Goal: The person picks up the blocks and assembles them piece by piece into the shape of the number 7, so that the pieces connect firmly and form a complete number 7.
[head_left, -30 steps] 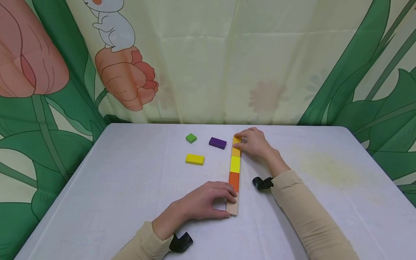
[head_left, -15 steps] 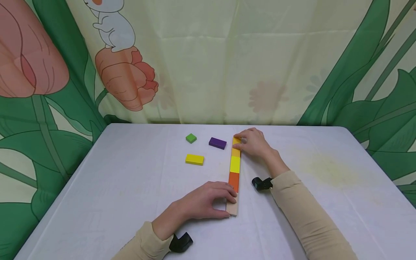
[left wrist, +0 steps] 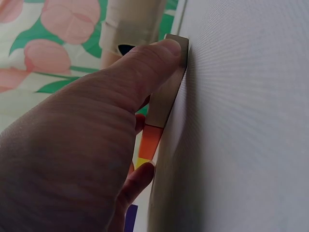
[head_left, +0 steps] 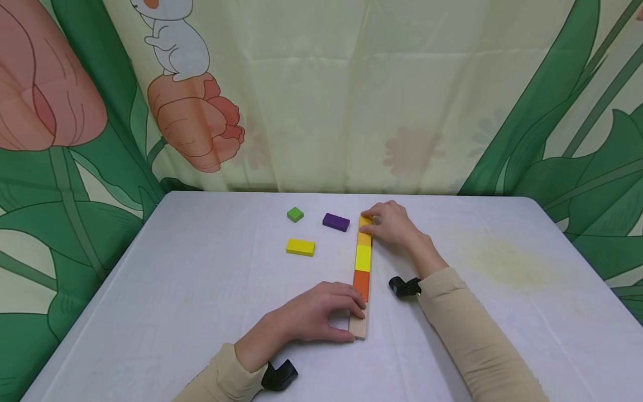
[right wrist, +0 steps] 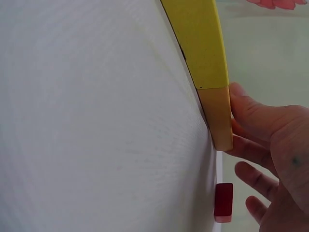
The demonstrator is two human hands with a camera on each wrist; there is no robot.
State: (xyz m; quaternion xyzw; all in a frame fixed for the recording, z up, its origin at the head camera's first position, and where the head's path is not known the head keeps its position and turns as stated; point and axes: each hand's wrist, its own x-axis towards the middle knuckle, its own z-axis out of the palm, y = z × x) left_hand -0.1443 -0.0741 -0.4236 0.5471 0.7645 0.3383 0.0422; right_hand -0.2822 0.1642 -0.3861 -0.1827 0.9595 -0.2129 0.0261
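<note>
A straight row of wooden blocks runs away from the person in the head view. From the near end it shows a plain wood block (head_left: 358, 328), an orange block (head_left: 361, 286), a yellow block (head_left: 363, 258) and a light orange block (head_left: 364, 240). My left hand (head_left: 318, 312) grips the near end, thumb on the plain block's end and fingers over the row. At the far end my right hand (head_left: 394, 223) holds the light orange block between thumb and fingers; its other fingers stand apart in the right wrist view.
Left of the row lie a purple block (head_left: 335, 222), a loose yellow block (head_left: 300, 247) and a green block (head_left: 295, 214). A dark red block (right wrist: 223, 202) shows near the right hand in the right wrist view. A printed curtain (head_left: 311, 111) hangs behind the white table (head_left: 201, 279).
The row of blocks has slid slightly toward the person, both hands moving with it. The loose blocks have stayed in place.
</note>
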